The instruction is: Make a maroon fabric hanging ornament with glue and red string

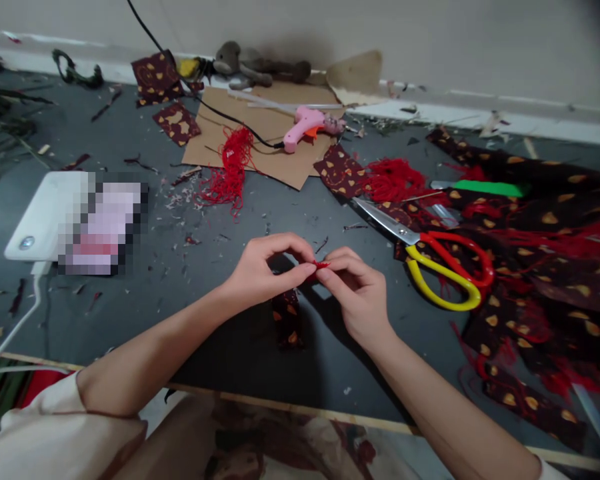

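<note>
Between both sets of fingertips is a small piece of red thread (321,265), pinched near the middle of the table. My left hand (275,263) grips its left end between thumb and forefinger. From the other side my right hand (357,287) pinches it too, with the fingers curled in. Just below the hands lies a dark strip of fabric (287,320) with gold heart-like shapes. To the right rest scissors (420,247) with one red and one yellow handle, their blades pointing up and left.
A pink glue gun (305,127) lies on cardboard (275,167), its black cord running up left. Red thread bundles (233,167) and patterned fabric scraps (555,233) lie about. At left are a white power bank (45,213) and a blurred phone (107,227). A green-handled tool (490,188) is at right.
</note>
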Motion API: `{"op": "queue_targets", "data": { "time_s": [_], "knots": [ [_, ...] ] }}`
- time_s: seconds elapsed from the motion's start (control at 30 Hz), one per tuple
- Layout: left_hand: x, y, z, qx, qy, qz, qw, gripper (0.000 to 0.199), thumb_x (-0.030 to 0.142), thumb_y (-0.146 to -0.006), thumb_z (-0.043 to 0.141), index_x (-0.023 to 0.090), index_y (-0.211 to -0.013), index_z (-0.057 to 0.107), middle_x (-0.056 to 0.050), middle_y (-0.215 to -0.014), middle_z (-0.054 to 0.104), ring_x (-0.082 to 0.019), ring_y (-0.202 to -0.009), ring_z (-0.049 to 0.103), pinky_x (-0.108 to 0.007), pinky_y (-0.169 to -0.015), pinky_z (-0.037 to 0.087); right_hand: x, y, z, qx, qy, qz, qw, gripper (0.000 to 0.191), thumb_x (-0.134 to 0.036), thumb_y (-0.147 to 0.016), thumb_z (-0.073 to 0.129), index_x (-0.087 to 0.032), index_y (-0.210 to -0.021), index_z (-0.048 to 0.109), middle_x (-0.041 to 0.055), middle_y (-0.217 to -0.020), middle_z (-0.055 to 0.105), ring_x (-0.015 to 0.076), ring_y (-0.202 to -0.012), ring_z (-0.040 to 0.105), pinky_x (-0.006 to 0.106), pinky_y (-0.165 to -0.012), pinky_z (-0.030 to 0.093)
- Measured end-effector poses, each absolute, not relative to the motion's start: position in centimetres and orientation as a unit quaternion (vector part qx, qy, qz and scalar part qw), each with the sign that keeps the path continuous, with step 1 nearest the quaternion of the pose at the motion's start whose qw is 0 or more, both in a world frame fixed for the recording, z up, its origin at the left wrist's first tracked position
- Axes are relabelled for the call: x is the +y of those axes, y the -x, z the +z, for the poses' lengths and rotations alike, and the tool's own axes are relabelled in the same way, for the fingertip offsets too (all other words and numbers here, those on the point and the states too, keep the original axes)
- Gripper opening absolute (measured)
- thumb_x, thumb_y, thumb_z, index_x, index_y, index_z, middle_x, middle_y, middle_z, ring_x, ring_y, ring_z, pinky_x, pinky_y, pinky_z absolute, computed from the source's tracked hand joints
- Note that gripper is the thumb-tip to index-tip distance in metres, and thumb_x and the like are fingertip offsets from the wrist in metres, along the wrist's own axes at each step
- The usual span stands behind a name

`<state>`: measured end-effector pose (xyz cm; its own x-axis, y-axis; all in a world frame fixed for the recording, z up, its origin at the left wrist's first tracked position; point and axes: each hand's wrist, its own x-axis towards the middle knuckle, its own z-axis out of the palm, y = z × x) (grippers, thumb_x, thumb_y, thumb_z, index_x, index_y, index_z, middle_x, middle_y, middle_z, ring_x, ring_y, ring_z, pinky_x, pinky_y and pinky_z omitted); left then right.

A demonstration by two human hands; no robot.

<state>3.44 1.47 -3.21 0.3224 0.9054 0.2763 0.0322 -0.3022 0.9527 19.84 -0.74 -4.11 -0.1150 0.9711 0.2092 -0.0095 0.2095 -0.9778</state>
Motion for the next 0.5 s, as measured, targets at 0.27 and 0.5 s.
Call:
{"op": "queue_targets", "data": {
  "time_s": [0.27,0.5],
  "knots": [
    [1.51,-3.59,-3.1,0.364,-0.677,0.467,0.436,0.005,0.018,-0.078,0.062,0.015,-0.074,0.063,-0.004,-0.073,0.066,-0.013,-0.07,0.061,-0.025,-0.068,0.049,-0.91,-19.86,-4.12,-0.598,0.43,0.447,0.507,0.007,-0.018,-0.078,0.066,-0.023,-0.075,0.066,-0.0014,-0.074,0.058,0.0124,-0.071,0.055,0.028,-0.066,0.045],
    [1.38,-3.44,-3.15,0.373,-0.675,0.463,0.436,0.004,0.017,-0.078,0.06,0.015,-0.075,0.062,-0.004,-0.074,0.065,-0.014,-0.071,0.061,-0.026,-0.069,0.048,-0.86,-19.88,-4.03,-0.591,0.431,0.45,0.512,0.006,-0.018,-0.078,0.066,-0.023,-0.075,0.067,-0.0013,-0.074,0.059,0.0123,-0.071,0.055,0.028,-0.066,0.045]
  ]
}}
